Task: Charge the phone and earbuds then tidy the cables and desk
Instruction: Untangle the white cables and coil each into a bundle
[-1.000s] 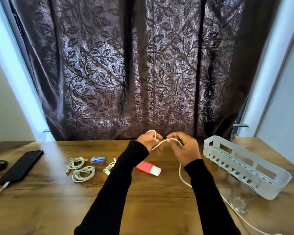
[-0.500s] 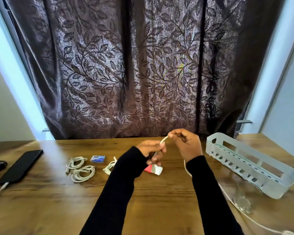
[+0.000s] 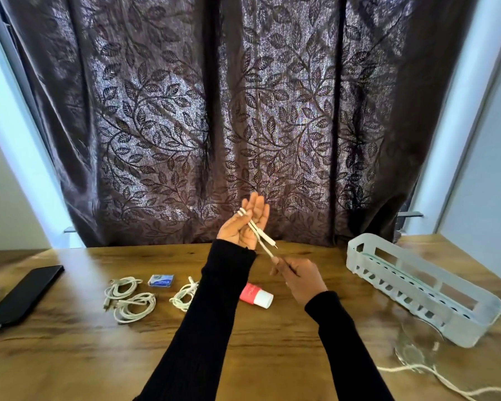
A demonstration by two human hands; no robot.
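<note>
Two hands are raised over one wooden desk [image 3: 70, 366]: the left hand [image 3: 245, 225] and the right hand [image 3: 300, 277], with one white cable [image 3: 258, 233] running between them. On the desk lie three coiled white cables, the first coil [image 3: 121, 288], the second coil [image 3: 134, 307] and the third coil [image 3: 184, 295]. There is also one black phone [image 3: 22, 296], one small blue box [image 3: 161, 280], one red tube with a white cap [image 3: 255, 295], one white slotted basket [image 3: 422, 287] and one clear glass [image 3: 415, 345].
</note>
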